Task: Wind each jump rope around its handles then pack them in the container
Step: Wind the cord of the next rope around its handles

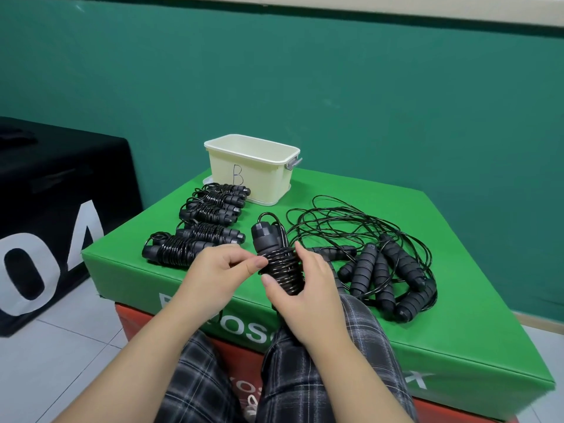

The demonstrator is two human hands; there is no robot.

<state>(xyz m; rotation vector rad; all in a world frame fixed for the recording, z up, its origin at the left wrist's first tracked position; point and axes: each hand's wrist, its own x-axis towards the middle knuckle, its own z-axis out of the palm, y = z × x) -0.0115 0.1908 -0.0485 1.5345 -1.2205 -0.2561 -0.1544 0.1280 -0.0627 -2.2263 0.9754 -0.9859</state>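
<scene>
A big green mat (457, 300) sits on top of a red block (134, 319), and it makes a soft table right in front of the person's knees, so everything is easy to reach. At the far edge stands a cream box (253, 169) with the letter B on its side. Its top is open, probably so the ropes can go in later, and from here you cannot see if anything is inside yet. On the right side of the mat lies a loose pile (381, 261) of black ropes, with cords looping wide and many handles heaped together. These probably still need winding. On the left, near the box, lies a neat row (210, 215) of wound ropes, side by side and out of the way, most likely waiting to be packed. In the middle, held up above the near edge of the mat, is the rope (276, 257) being worked on now. Its two handles are pressed together and the cord is coiled round them in tight rings. The right hand (308, 303) is curled round the lower part to keep the bundle steady. The left hand (219, 273) pinches the coil with thumb and finger, probably to tuck in the last bit of cord so it will not spring loose.
</scene>
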